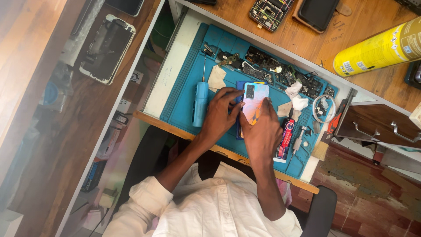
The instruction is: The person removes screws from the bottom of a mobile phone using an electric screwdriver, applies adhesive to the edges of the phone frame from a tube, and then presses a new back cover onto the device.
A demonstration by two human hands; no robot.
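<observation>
A phone (255,103) is pressed mid-mat (184,101) by both hands (219,116) (262,131), fingers flat, nothing gripped; a yellow can (377,47) lies at the bench's (228,13) far right edge.

Person wears a white shirt, loose woven fabric, creased across the chest at the bottom centre of the frame. Both sleeves rolled up into thick cuffs above the elbow, one bunched at lower left, the other at lower right. Forearms bare below the rolls. Left hand (219,115) and right hand (262,131) bare: no gloves, watch, rings or bands visible.
</observation>
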